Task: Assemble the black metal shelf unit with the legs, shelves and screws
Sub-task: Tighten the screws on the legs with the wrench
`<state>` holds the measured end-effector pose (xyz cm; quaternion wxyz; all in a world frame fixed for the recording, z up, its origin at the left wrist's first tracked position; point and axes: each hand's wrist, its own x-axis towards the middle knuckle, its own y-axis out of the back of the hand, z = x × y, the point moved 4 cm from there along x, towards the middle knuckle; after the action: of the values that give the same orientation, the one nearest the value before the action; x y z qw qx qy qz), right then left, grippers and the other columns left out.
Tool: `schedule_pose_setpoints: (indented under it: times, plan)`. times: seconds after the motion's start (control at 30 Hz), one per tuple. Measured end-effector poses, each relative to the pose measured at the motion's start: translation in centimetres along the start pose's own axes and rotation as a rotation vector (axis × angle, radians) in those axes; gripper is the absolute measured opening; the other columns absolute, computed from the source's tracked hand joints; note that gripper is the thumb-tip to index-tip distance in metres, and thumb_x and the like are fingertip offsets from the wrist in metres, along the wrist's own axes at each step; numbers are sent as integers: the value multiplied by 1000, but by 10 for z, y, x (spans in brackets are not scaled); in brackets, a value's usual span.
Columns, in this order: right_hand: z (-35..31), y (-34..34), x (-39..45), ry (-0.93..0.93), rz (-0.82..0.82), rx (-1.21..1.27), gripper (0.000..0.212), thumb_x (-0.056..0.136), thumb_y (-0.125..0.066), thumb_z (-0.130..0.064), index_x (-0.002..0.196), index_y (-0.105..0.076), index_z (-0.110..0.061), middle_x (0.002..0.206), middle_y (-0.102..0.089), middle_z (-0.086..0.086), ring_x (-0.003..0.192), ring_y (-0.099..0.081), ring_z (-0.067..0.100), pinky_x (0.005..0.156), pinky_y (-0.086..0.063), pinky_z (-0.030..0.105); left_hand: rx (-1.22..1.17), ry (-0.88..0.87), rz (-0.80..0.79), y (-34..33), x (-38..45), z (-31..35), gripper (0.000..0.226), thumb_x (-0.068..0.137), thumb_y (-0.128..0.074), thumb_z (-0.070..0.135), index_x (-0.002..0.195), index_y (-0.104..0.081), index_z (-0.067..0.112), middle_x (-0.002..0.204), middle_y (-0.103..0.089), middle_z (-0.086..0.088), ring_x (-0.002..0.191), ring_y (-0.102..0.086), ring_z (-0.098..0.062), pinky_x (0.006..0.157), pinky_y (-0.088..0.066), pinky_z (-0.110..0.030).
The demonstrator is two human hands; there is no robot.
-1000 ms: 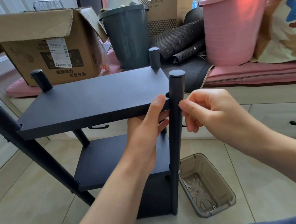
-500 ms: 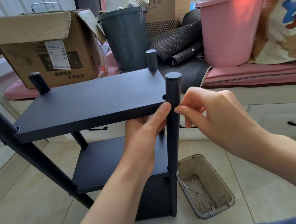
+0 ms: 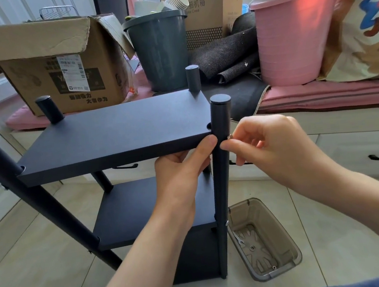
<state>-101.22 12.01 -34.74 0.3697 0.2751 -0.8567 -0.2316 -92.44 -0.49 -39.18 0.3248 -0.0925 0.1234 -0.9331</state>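
Standing on the pale tiled floor (image 3: pixel 44 261): a black metal shelf unit with four round black legs and flat rectangular shelves. Top black shelf (image 3: pixel 117 129) level, held at its near right corner by the left hand (image 3: pixel 181 167), thumb laid on the front edge and the other fingers curled underneath. Right hand (image 3: pixel 274 149) just beside the near right black leg (image 3: pixel 221 175), thumb and forefinger pinching a small silvery screw (image 3: pixel 230 137) against the leg's side at the height of the top shelf, remaining fingers loosely curled. Lower black shelf (image 3: pixel 153 211) fixed below between the legs. On the floor just right of that leg, a translucent grey-brown plastic tray (image 3: pixel 286 266) holding a small wrench and a few small fasteners. Behind, on a pink cushion: a brown cardboard box (image 3: pixel 45 71), a dark grey bin (image 3: pixel 159 53) and a pink plastic tub (image 3: pixel 294 40).
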Motion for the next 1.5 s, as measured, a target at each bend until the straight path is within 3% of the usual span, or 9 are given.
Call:
schedule_pose_setpoints:
  times: [0.2,0.47,0.6,0.77,0.9,1.1,1.2,1.33,1.5]
  plan:
    - [-1,-4,2,-3,-5,63,25,85,-71,-31,65,-65,-17,54,-64,-8,55,-60,10,58,-41,11,43,-5,-44,0,-5,4,38,69,-73,33,105,-75,19,107,-78,1,105,-72,-11,79,-54,-17]
    - [-18,-21,-1,-37,-138,250,28,82,-73,-31,62,-62,-15,52,-64,-3,49,-59,12,57,-48,23,65,47,-19,26,-13,14,31,66,-72,44,89,-78,23,103,-78,-2,100,-74,-19,91,-50,-35]
    - [-32,-33,0,-174,-304,432,32,72,-82,-31,61,-65,-7,53,-66,4,48,-56,7,54,-45,15,0,76,26,45,-23,21,58,63,-71,48,103,-69,6,104,-77,-11,94,-75,-24,94,-54,-39]
    - [-36,-60,4,-382,-410,442,81,28,-96,-50,95,-59,-23,83,-71,-1,68,-66,7,69,-54,27,-5,115,48,67,-42,33,63,62,-67,50,105,-71,5,101,-77,-13,93,-76,-25,74,-60,-24]
    - [-60,-87,0,-430,-418,636,89,42,-98,-25,109,-40,-27,101,-69,-1,81,-71,4,72,-54,22,-27,94,90,88,-59,41,44,63,-68,50,87,-81,16,94,-78,-12,95,-75,-23,80,-58,-29]
    - [-87,-107,2,-362,-371,769,111,50,-96,-14,123,-25,-57,110,-71,12,97,-72,21,97,-53,42,-59,27,196,118,-82,52,72,77,-79,36,133,-51,1,121,-71,-18,109,-71,-29,96,-56,-36]
    - [-94,-107,6,-296,-407,728,101,59,-92,-9,129,-34,-52,100,-73,14,90,-73,21,95,-54,40,-106,-28,195,127,-86,56,91,71,-84,27,145,-32,37,128,-69,-12,113,-69,-31,90,-58,-32]
    - [-92,-110,7,-277,-433,725,89,47,-94,-31,122,-50,-48,103,-72,14,93,-72,24,95,-54,43,-26,-67,183,134,-86,57,114,60,-94,28,134,-18,71,137,-62,-9,124,-63,-29,103,-51,-46]
    - [-86,-113,8,-254,-436,781,76,50,-97,-29,114,-57,-39,104,-73,9,97,-71,27,96,-54,47,241,-146,95,126,-74,68,82,61,-91,17,133,-57,37,114,-74,-5,101,-74,-20,89,-57,-26]
